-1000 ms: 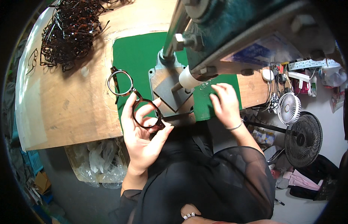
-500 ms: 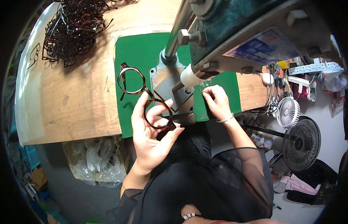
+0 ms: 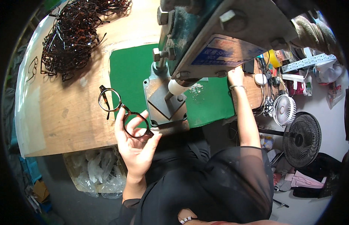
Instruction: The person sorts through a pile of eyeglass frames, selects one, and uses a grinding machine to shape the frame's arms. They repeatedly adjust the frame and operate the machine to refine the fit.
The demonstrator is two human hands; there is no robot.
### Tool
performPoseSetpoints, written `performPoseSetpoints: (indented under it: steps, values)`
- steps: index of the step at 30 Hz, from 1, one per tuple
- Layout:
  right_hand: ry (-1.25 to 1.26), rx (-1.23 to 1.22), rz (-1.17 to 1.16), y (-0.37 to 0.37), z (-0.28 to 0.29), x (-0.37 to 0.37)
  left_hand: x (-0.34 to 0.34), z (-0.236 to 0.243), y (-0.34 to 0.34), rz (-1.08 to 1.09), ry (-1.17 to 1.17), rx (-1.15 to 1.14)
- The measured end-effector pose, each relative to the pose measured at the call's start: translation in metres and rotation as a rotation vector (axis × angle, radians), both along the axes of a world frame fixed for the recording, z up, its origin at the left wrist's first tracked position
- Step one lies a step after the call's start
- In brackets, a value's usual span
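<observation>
Gripping a round-rimmed, tortoiseshell-brown eyeglass frame (image 3: 133, 112) beside a teal metal press (image 3: 199, 30)

The left hand (image 3: 135, 152) pinches one rim between thumb and fingers, index fingertip at the bridge, over the left edge of a flat green mat (image 3: 131, 63). Partly behind the press, the right hand (image 3: 235, 77) is near the mat's right edge; its fingers are hidden, so their state cannot be told. Small whitish chips (image 3: 197, 89) lie on the mat.

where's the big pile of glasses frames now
In the head view, the pile is at upper left, on the wooden table, mostly left of the green mat.
</observation>
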State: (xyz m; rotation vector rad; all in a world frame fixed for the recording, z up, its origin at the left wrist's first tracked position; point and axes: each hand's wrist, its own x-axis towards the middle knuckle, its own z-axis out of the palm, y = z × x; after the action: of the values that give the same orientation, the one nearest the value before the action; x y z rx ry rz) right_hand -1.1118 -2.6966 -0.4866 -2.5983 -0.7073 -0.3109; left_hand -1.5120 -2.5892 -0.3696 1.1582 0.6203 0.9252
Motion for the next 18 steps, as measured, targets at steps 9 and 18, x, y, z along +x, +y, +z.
performPoseSetpoints:
  steps: [9,18]
  values:
    - [0.700,0.060,0.079,-0.001,0.018,0.032,0.005,-0.004,0.001,-0.085,-0.034,0.019]
    - [0.147,0.351,0.475,0.008,0.034,-0.047,0.003,-0.005,0.009,-0.016,-0.009,0.006]
